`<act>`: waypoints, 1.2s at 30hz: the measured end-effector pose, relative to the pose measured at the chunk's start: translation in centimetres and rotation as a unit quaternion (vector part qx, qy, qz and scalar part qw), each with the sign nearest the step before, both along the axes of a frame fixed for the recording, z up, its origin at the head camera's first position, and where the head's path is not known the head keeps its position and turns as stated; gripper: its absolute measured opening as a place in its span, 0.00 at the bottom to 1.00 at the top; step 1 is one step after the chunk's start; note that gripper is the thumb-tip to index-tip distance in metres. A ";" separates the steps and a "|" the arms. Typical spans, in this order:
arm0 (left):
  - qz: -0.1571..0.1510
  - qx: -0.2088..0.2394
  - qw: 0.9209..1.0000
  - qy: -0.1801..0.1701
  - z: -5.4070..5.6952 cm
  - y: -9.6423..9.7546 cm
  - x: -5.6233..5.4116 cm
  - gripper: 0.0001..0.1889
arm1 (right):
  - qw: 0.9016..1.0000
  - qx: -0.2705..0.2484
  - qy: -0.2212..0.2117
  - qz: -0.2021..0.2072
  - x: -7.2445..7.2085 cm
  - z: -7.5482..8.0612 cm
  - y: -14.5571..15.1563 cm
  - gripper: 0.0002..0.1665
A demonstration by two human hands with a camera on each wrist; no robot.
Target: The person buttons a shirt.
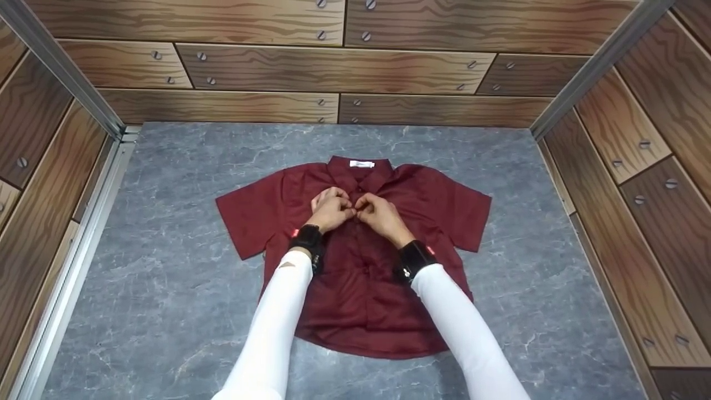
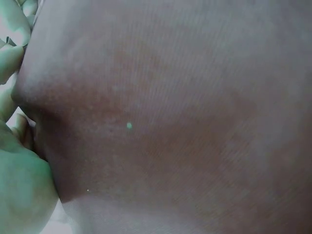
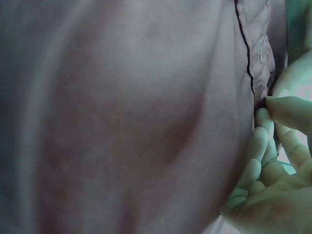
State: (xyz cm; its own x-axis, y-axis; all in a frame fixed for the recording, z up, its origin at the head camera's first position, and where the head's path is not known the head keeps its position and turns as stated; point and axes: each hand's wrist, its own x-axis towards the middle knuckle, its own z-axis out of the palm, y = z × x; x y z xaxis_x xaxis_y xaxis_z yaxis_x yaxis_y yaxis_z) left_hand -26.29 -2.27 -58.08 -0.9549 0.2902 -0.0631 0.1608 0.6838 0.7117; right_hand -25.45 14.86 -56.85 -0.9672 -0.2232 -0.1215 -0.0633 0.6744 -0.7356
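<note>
A dark red short-sleeved shirt (image 1: pixel 339 305) lies spread front side up, its collar (image 1: pixel 380 176) away from me and a white label (image 1: pixel 361 164) inside the neck. Just below the collar, my left hand (image 1: pixel 331 210) and right hand (image 1: pixel 383 216) meet at the front placket, fingertips nearly touching. Each pinches the cloth there. The right wrist view shows a stitched placket edge with a buttonhole (image 3: pixel 261 51) above the right thumb and fingers (image 3: pixel 287 112). In the left wrist view, shirt fabric (image 2: pixel 185 122) fills most of the picture. Any button between the fingertips is hidden.
Under the shirt is a grey marbled surface (image 1: pixel 166 250). Wood-patterned panels (image 1: pixel 333 69) stand at the back and both sides, with metal rails (image 1: pixel 72 72) at the corners. Black wrist bands (image 1: pixel 417 256) and white sleeves (image 1: pixel 466 333) cover my arms.
</note>
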 end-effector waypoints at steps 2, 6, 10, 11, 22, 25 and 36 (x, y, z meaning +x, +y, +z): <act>0.002 0.002 1.000 0.003 -0.1 0.0 0.0 0.09 | 1.000 -0.012 -0.007 0.000 0.0 0.1 0.2 0.11; 0.012 0.007 1.000 0.003 -0.1 -0.2 -0.1 0.09 | 0.999 -0.047 -0.023 -0.010 -0.1 0.1 0.6 0.11; 0.006 0.013 1.000 -0.005 -0.1 -0.3 -0.3 0.10 | 0.998 -0.056 -0.027 -0.022 -0.1 0.1 0.8 0.10; 0.002 0.015 1.000 -0.008 0.0 -0.3 -0.3 0.10 | 0.998 -0.053 -0.025 -0.024 -0.1 0.2 0.9 0.10; -0.019 0.000 1.000 -0.020 0.2 -0.5 -0.1 0.11 | 0.999 -0.037 -0.011 -0.034 -0.1 -0.1 0.9 0.07; -0.010 0.011 1.000 -0.021 0.3 -0.4 0.0 0.13 | 0.999 -0.030 -0.011 -0.034 -0.1 0.0 0.9 0.07; 0.009 0.007 1.000 0.023 -0.1 0.1 0.3 0.11 | 0.999 0.003 0.001 -0.035 0.0 0.1 0.7 0.06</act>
